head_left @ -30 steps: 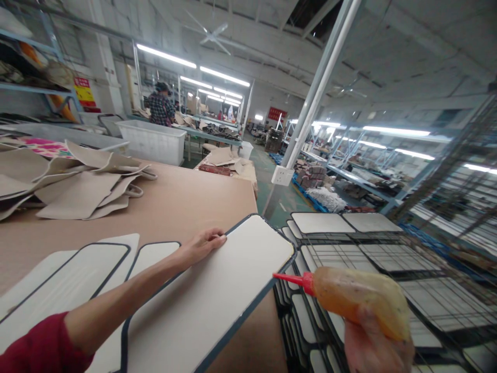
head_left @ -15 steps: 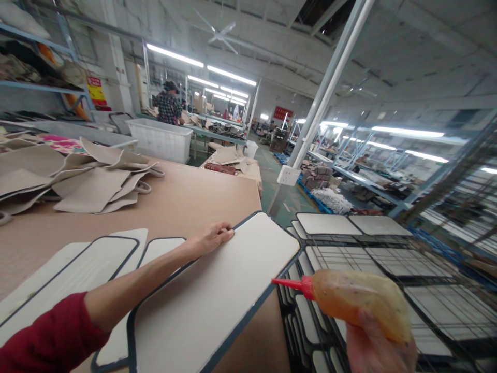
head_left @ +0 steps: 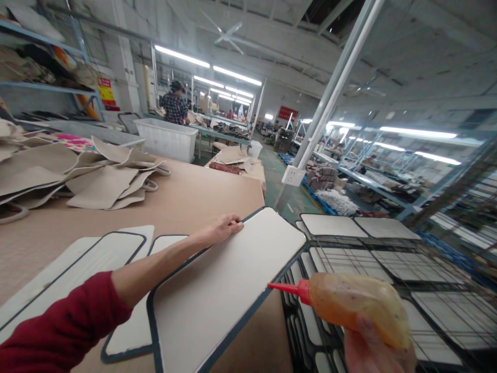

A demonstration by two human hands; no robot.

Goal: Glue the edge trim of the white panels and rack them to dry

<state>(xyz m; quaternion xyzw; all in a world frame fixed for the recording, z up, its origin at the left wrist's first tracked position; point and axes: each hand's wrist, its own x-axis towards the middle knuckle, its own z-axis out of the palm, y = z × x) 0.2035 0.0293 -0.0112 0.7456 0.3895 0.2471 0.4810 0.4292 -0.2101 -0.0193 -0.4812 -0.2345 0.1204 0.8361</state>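
Note:
My left hand (head_left: 227, 228) grips the far left edge of a flat white panel (head_left: 225, 274) with a dark blue border, holding it tilted above the table. In my right hand (head_left: 375, 344) is a squeeze bottle (head_left: 357, 303) of amber liquid, lying almost level. Its red nozzle (head_left: 287, 288) points left, with the tip at the panel's right border. I cannot tell whether the tip touches. Beneath my left forearm, more bordered white panels (head_left: 116, 248) lie on the table, partly covered by the sleeve and the held panel.
Wire racks (head_left: 388, 285) with several bordered panels stand on the right. Beige cut pieces (head_left: 101, 181) are heaped on the brown table (head_left: 205, 191) at the left. Beyond are a white bin (head_left: 166, 137), a slanted pole with a socket box (head_left: 293, 176), and a person (head_left: 174, 106) at another table.
The nozzle tip has slid a little down and left along the panel's right border. The whole view has shifted slightly, and both hands keep their holds.

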